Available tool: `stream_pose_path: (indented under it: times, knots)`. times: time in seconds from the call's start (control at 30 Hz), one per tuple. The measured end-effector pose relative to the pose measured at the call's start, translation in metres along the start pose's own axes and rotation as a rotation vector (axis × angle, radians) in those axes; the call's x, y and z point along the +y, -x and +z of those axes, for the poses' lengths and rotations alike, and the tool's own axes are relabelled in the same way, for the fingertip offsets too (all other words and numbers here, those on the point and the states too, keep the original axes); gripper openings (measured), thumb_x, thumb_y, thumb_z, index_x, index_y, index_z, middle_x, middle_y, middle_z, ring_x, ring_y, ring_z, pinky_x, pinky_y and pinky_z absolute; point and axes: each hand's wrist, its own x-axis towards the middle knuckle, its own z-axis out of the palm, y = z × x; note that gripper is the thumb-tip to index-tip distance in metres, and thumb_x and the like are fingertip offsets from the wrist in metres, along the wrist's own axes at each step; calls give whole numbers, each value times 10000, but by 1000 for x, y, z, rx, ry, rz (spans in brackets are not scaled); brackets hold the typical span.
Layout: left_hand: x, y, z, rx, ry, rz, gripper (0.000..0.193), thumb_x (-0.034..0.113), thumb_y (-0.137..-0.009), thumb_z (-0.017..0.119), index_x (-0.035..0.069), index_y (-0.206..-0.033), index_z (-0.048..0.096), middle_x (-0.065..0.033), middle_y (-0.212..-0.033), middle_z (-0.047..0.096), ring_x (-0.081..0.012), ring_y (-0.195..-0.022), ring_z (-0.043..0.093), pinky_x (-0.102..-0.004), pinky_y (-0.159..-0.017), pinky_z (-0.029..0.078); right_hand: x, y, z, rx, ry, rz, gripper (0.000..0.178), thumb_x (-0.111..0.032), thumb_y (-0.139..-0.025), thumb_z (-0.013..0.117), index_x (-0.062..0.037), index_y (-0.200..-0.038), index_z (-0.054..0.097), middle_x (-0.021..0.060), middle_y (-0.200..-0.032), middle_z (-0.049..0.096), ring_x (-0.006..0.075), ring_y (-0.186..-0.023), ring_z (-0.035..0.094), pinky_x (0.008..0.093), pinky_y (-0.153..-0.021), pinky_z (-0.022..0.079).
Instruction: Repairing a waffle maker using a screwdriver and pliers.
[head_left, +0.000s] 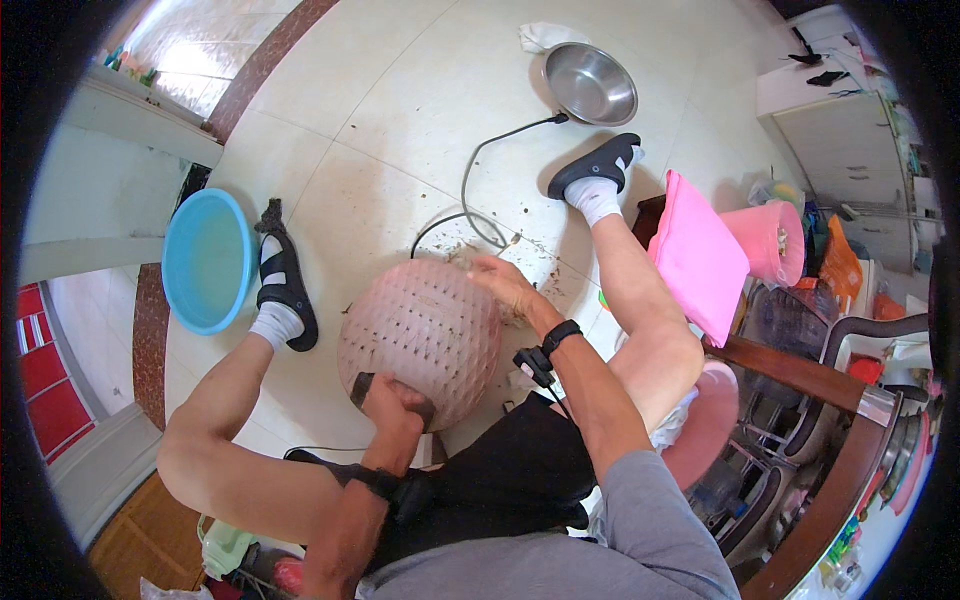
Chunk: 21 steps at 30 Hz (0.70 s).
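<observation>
In front of me, between my legs, is a round pinkish dome (425,325), its surface dotted with rows of small dark spots. My left hand (392,402) is closed round a dark bar (361,386) at the dome's near edge; ends of the bar show on both sides of the fist. At the dome's far right rim, my right hand (505,285) has its fingers stretched out; the fingertips are slightly blurred. Dark bits of debris (540,243) lie scattered on the floor beyond that hand. What lies under the dome is hidden.
A black cord (464,180) runs from beside a steel bowl (590,84) to behind the dome. A blue basin (208,262) with liquid stands beside my left foot. To the right are a pink cushion (700,258), a pink bucket (768,243) and a wooden rail (790,370).
</observation>
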Motion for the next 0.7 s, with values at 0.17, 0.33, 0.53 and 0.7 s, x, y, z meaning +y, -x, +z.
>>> stream_pose_path:
  times: [0.17,0.33,0.53,0.7]
  knots:
    - [8,28,33,-77,82,-106,199,188,-944,545,121,-768,482,-18,-655,450,-180,-586,465,-373,-583,468,-2,21,-28,296,234,-100,578,-361,-834,771,10,-1257,637,177,-1117,674,294,-1020,658,389,-899,518]
    - [35,51,73,-144,183,-185,195,208,-993,496,71,-862,449,-60,-767,434,-237,-738,468,-480,-857,494,-72,82,-28,207,260,-284,626,-325,-800,817,31,-1275,618,156,-1130,662,270,-1029,652,383,-919,526]
    - [54,56,114,-390,159,-141,204,185,-1029,430,14,-920,443,-137,-921,482,-302,-937,512,-551,-962,451,-126,206,9,-151,499,-406,968,-357,-750,880,64,-1458,371,227,-1320,464,364,-1216,543,437,-1010,490]
    - [59,62,145,-676,76,-267,210,182,-1027,477,-20,-970,457,-157,-1013,499,-342,-1072,529,-530,-1039,441,-109,213,37,73,637,-447,1044,-243,-713,904,73,-1469,257,267,-1315,399,468,-1171,536,482,-954,504]
